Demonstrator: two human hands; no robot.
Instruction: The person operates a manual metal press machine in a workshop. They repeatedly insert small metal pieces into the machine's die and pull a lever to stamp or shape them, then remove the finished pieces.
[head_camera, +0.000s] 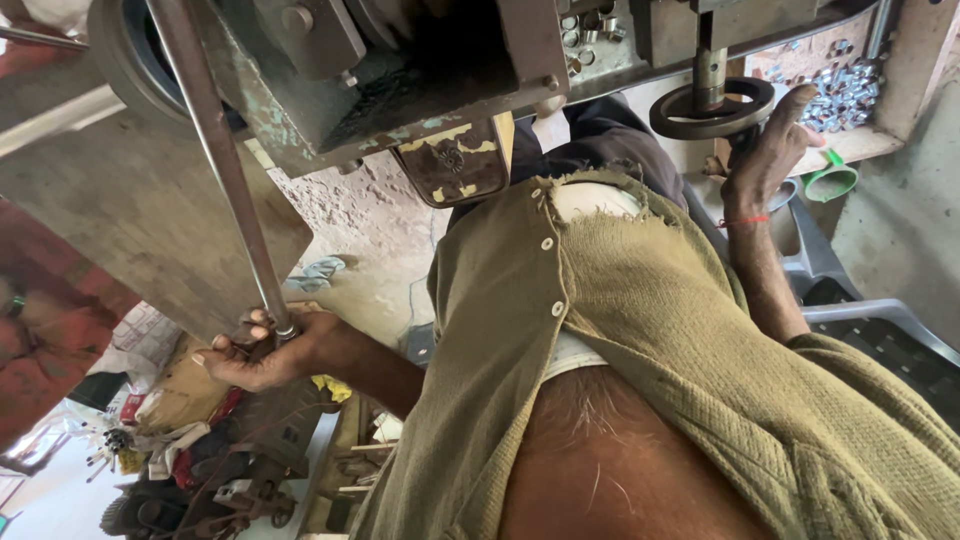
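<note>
My left hand (262, 350) is closed around the lower end of a long steel lever rod (215, 160) that runs up to a heavy green-painted press machine (400, 70). My right hand (768, 150), with a red thread on its wrist, reaches up to a black ring (712, 108) on the press's vertical spindle (709, 65). Its thumb points upward and its fingers curl against the ring's right edge. Anything pinched there is hidden. My olive, torn shirt (640, 330) fills the lower right.
A tray of several small shiny metal rings (842, 92) sits just right of the spindle, with a green plastic cup (830, 183) below it. A grey plastic chair (870, 320) is under me. A large flat metal plate (130, 230) hangs at left, with tool clutter (190, 440) below.
</note>
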